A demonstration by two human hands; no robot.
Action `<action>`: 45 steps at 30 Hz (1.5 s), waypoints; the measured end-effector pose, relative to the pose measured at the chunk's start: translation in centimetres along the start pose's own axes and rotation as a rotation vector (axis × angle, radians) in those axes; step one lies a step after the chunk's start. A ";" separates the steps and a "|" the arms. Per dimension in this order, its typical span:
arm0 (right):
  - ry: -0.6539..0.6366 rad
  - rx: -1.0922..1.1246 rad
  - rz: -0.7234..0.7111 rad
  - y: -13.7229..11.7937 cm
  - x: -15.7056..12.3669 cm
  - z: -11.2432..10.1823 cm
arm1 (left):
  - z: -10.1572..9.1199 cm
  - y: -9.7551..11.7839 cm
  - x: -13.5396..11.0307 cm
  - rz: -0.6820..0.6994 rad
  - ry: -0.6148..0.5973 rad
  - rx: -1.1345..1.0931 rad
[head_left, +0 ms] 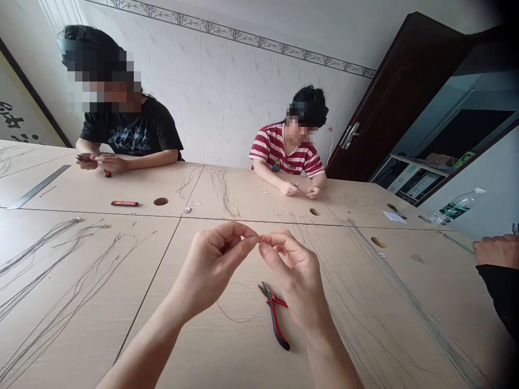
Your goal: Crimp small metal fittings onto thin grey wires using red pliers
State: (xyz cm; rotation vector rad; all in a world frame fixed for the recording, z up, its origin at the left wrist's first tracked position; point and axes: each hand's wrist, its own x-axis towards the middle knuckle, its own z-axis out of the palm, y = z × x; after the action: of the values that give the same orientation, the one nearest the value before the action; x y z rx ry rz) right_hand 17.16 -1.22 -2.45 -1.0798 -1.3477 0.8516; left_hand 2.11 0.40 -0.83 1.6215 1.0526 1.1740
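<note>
My left hand (214, 265) and my right hand (294, 275) meet fingertip to fingertip above the table, both closed in a pinch. Between the tips is a small gold ring (261, 239), probably a jewellery finding; the fingers cover part of it. A thin cord (237, 321) curves in a loop below my hands, and whether its upper end reaches my fingers is hidden. Red-and-black pliers (276, 319) lie on the table just left of my right wrist, jaws pointing away from me, one handle partly covered by my right hand.
Bundles of thin cords lie left (36, 275) and right (405, 292) on the table (162, 346). Two people sit opposite; another person's hand (497, 251) is at right. A ruler (40, 186), red-and-black packet (125, 203), bottle (458, 206) and table holes (378, 242) are farther off.
</note>
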 end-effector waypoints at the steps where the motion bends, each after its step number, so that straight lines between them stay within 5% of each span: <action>1: 0.005 -0.012 0.007 -0.1 0.0 -0.1 | 0.0 0.0 0.0 0.001 -0.002 0.004; 18: 0.016 0.021 0.027 0.1 0.3 -0.7 | -0.3 0.4 0.1 -0.038 -0.132 -0.011; 45: -0.007 0.074 0.073 -0.4 0.3 -0.5 | -0.3 0.2 0.2 0.026 -0.069 0.073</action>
State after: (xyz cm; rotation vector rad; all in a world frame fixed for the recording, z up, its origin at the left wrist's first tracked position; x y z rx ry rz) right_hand 17.62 -1.13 -1.96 -1.0751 -1.2788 0.9525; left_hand 1.88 0.59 -0.54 1.7251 1.0437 1.1001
